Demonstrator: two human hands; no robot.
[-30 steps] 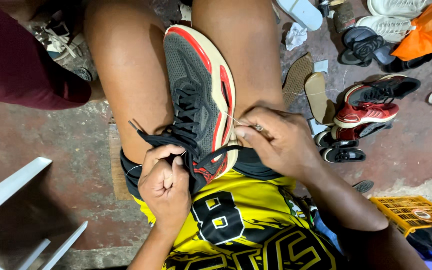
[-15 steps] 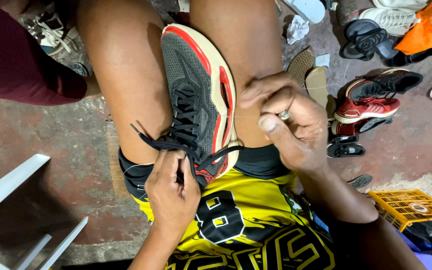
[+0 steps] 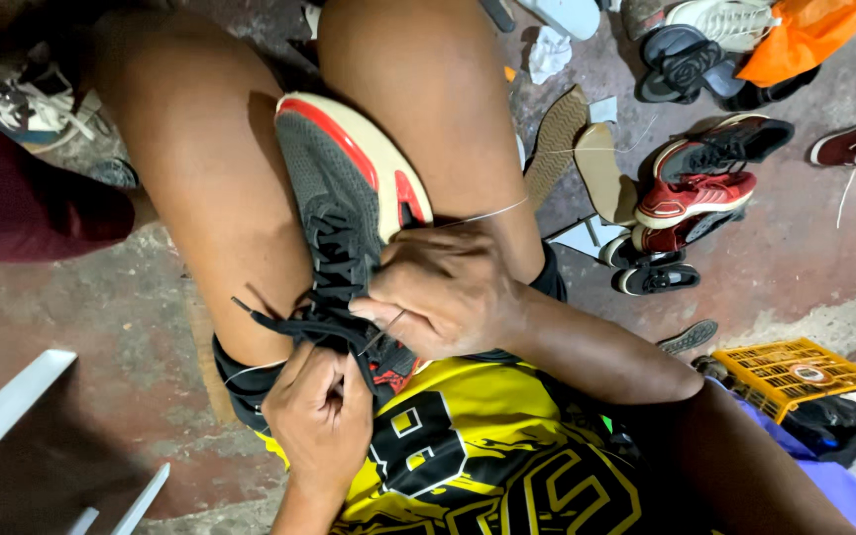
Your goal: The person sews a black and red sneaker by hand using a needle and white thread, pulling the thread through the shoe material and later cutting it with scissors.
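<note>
Between the person's bare thighs, the right hand is closed over the side of a grey mesh sneaker with a cream sole and red trim, its fingers curled against the upper near the lacing. A thin metal needle pokes out from under those fingers, and a pale thread runs taut from the hand up and to the right across the thigh. Whether the needle is pinched or merely pressed against the shoe cannot be told. The left hand sits lower, just below the shoe's heel end, fingers bunched into a loose fist that touches the black flat laces; what it grips inside the fist is hidden.

The sneaker lies wedged between the two legs, toe pointing away from the body, sole edge turned to the right. Its upper is dark grey knit, the laces are undone at the near end and spill to the left, and a red band follows the cream sole around the toe. Red lining shows at the collar beside the left hand.

Below the hands hangs a yellow and black printed jersey. Farther out on the worn reddish concrete floor, a red and black pair of sneakers rests to the right near two loose tan insoles, and a yellow plastic crate stands at the lower right.
</note>
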